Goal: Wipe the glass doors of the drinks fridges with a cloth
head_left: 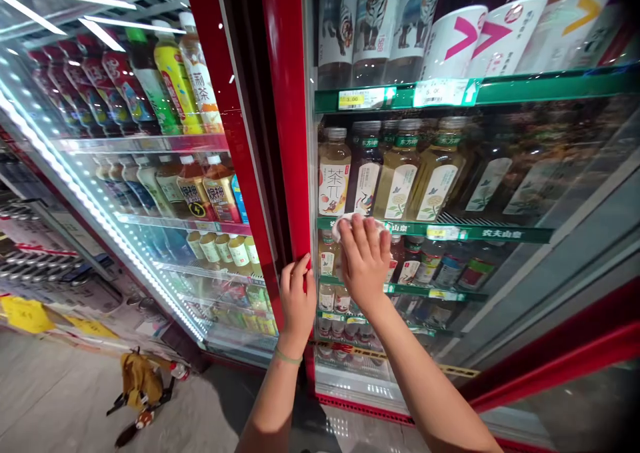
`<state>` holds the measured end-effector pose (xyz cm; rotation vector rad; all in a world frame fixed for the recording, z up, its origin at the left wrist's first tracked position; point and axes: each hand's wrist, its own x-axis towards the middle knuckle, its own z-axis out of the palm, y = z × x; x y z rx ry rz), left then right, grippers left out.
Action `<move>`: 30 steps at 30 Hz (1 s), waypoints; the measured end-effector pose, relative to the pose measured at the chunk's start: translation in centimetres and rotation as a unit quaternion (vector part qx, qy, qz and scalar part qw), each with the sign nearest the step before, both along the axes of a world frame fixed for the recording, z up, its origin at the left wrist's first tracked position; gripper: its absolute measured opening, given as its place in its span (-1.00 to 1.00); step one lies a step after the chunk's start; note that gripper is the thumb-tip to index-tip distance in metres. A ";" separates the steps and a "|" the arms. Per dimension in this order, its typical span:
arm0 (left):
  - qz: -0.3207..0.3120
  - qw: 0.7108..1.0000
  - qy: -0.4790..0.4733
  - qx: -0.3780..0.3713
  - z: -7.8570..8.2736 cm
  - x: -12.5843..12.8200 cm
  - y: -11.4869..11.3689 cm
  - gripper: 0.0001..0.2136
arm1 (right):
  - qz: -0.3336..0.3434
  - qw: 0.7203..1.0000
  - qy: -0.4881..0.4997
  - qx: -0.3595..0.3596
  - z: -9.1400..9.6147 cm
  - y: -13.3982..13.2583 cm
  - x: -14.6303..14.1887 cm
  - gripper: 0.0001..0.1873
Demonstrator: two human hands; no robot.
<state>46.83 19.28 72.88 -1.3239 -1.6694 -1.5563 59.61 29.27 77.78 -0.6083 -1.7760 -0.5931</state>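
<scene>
My right hand [367, 261] lies against the glass door [430, 386] of a drinks fridge, pressing a white cloth [339, 229] to it. Most of the cloth is hidden under the fingers; it could also be a wad of tissue. My left hand [299, 303], with a thin band at the wrist, has its fingers curled on the red door frame [287, 106] at the door's left edge. Behind the glass, tea bottles [400, 173] stand in rows on shelves with green price strips [520, 233].
A second lit fridge [165, 143] with bottled drinks stands on the left. On the grey floor at lower left lies a brown backpack [140, 379] with a plush toy [145, 418]. Shelves with yellow tags [27, 313] line the far left.
</scene>
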 end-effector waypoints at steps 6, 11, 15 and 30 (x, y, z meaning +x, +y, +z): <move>-0.014 1.000 -0.006 -0.002 0.1 -0.4 -0.8 -0.68 | 0.024 0.996 -0.081 0.021 -1.1 -0.5 0.0 -0.25; -0.020 1.000 -0.020 0.007 0.6 -0.5 -1.5 -0.70 | 0.020 0.999 0.021 0.013 -0.5 -0.7 -2.6 -0.25; -0.010 1.000 -0.016 -0.001 0.8 -0.8 -2.2 -0.72 | 0.045 0.995 -0.087 0.028 -2.6 -1.2 -2.2 -0.30; 0.004 1.000 -0.016 0.016 0.7 -0.1 -2.6 -0.74 | 0.026 0.994 -0.100 -0.024 -7.5 -0.8 1.6 -0.26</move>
